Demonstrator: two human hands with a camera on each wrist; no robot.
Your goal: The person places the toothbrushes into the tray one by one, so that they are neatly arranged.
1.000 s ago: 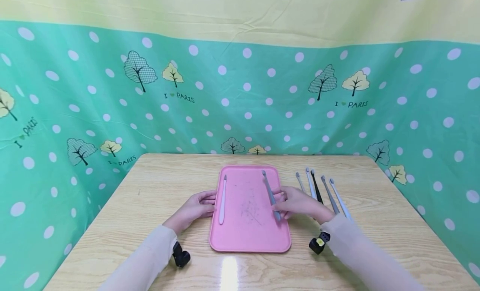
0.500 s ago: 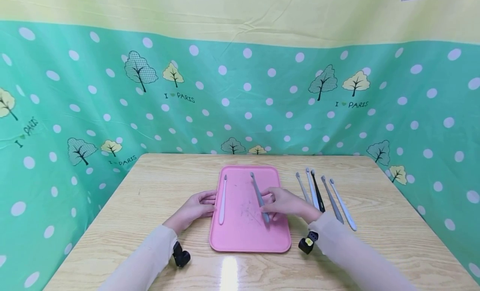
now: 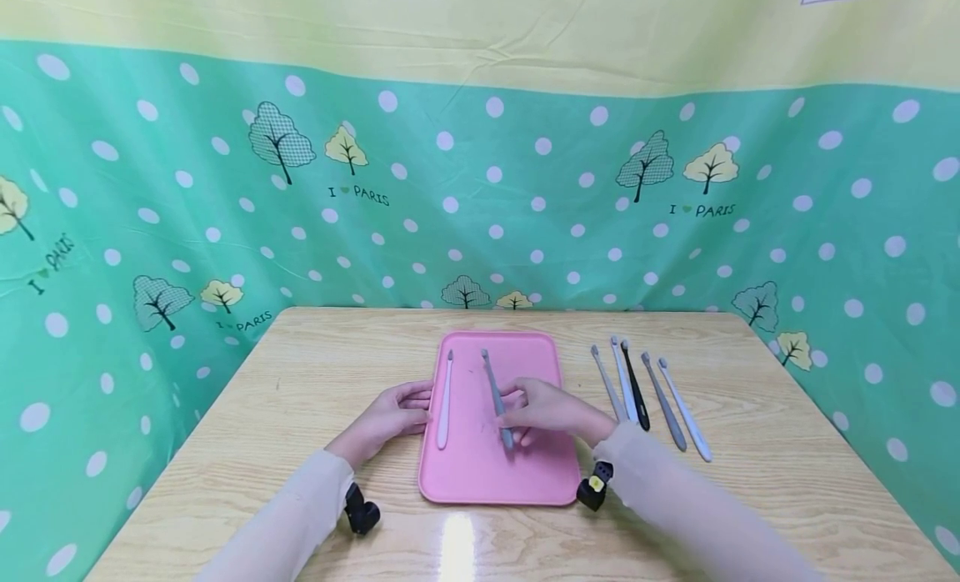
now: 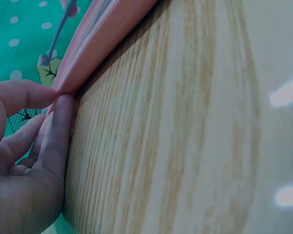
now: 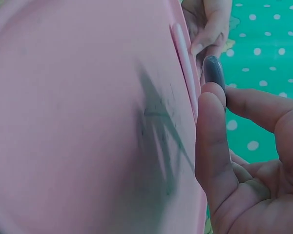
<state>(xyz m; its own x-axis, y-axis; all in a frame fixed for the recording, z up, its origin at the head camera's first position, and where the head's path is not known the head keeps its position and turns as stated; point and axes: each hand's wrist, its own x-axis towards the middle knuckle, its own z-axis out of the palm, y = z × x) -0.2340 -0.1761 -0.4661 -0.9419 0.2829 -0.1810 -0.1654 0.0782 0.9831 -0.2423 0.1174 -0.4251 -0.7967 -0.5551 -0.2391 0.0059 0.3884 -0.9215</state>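
My right hand [image 3: 551, 409] pinches a grey toothbrush [image 3: 492, 386] by its lower handle, between thumb and fingertips. The brush is over the middle of the pink tray [image 3: 480, 482], bristle head pointing away from me. In the right wrist view, the rounded handle end [image 5: 214, 70] of this toothbrush pokes out past the fingertips, and a shadow falls on the tray. A white toothbrush [image 3: 445, 407] lies along the tray's left side. My left hand [image 3: 386, 419] holds the tray's left rim, with thumb and finger meeting at the edge in the left wrist view.
Right of the tray, several toothbrushes lie side by side on the wooden table [image 3: 337, 340]: among them a black one [image 3: 637, 390], a grey one [image 3: 664, 403] and a pale blue one [image 3: 686, 411]. A green dotted curtain [image 3: 495, 257] hangs behind the table.
My right hand has carried the grey toothbrush leftward from the tray's right side to its middle, nearer the white one. My left hand and the tray stay in place.
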